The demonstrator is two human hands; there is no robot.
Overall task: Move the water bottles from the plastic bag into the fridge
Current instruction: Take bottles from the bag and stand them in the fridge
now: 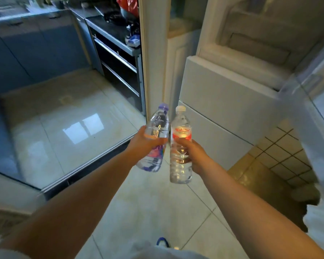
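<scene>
head view: the person stands on a pale tiled floor (157,202) and holds both bare arms out in front. the left hand (144,144) is curled around the middle of a clear plastic water bottle with a purple cap and a purple and pink label (155,139); this bottle leans a little to the right, the cap pointing up and away. the right hand (190,152) is wrapped around the middle of a clear plastic water bottle with a white cap and a red and white label (180,144), which stands almost upright. the two bottles are just beside each other, and near the shoulders they look close to touching, but i cannot tell if they really touch. both bottles are in the air, above the floor.

in front of the hands, to the right, is a white fridge (223,109) with its lower drawer fronts closed. at the right edge there is a blurred white door (316,109), seemingly of the fridge, standing open. to the left is a glossy kitchen floor behind a dark sliding door track (86,171), with blue cabinets (36,47) and a dark metal oven unit with steel handles (118,58). a blue and white shoe tip (163,242) shows at the bottom.
</scene>
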